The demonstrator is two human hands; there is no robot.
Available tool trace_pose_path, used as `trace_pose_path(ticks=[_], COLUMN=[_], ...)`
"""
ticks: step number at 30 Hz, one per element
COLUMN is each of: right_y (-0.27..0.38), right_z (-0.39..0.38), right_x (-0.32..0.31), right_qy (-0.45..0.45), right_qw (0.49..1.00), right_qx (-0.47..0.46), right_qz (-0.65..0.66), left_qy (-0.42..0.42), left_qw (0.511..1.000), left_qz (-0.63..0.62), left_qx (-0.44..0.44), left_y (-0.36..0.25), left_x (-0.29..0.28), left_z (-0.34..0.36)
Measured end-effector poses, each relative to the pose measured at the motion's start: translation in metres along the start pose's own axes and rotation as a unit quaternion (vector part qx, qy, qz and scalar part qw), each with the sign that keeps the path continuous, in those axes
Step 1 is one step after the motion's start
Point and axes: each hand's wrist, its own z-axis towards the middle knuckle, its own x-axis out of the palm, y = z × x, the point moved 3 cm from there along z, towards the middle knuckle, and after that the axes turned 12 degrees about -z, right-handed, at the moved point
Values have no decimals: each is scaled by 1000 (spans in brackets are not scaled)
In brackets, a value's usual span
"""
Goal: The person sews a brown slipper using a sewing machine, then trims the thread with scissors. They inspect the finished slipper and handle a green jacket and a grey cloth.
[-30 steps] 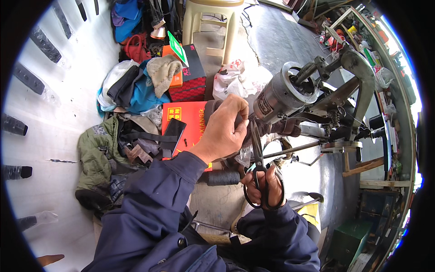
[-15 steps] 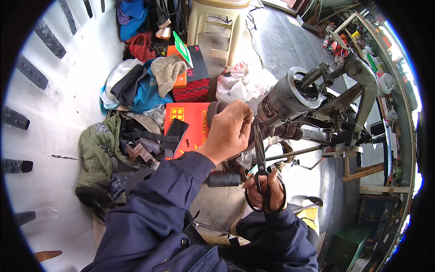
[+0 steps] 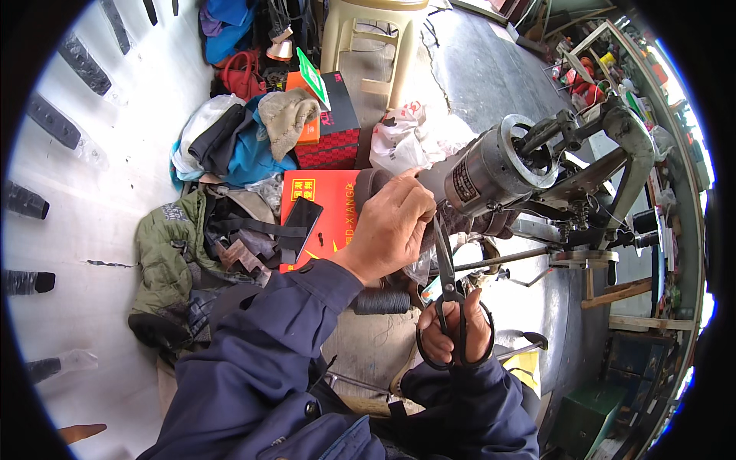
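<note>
My right hand has its fingers through the loops of black-handled scissors, whose blades point up toward my other hand. My left hand is pinched closed beside the blade tips; whatever is between its fingers is too small or hidden to name. Just behind it is a dark brown item, perhaps a shoe, mostly covered by the hand. To the right rises a metal machine with a round cylinder head and a curved arm, which looks like a sewing machine. A spool of dark thread lies below my left wrist.
A red box with a black phone on it lies left of my hand. Piled clothes fill the left side. Farther back are a white plastic bag, a dark-and-red box and a beige stool.
The scissors and my right hand have shifted slightly right and down, and the handle loops sit a little farther apart. My left hand stays closed near the machine. The whole view has shifted slightly.
</note>
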Motion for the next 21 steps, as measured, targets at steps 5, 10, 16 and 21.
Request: trace_pose_path(ticks=[5, 10, 16, 21], right_y=[4, 8, 10, 14], right_z=[-1, -3, -2, -4], right_x=[5, 9, 9, 7], right_qy=[-3, 5, -24, -38], right_qw=[1000, 999, 999, 998], right_qx=[11, 1, 10, 26], right_qz=[5, -44, -34, -36], left_qy=[-15, -15, -8, -26], left_qw=[1000, 1000, 1000, 999], left_qz=[-5, -4, -5, -23], left_qx=[-8, -20, -17, -29], left_y=[0, 0, 0, 1], left_x=[2, 2, 2, 3], left_z=[0, 0, 1, 1])
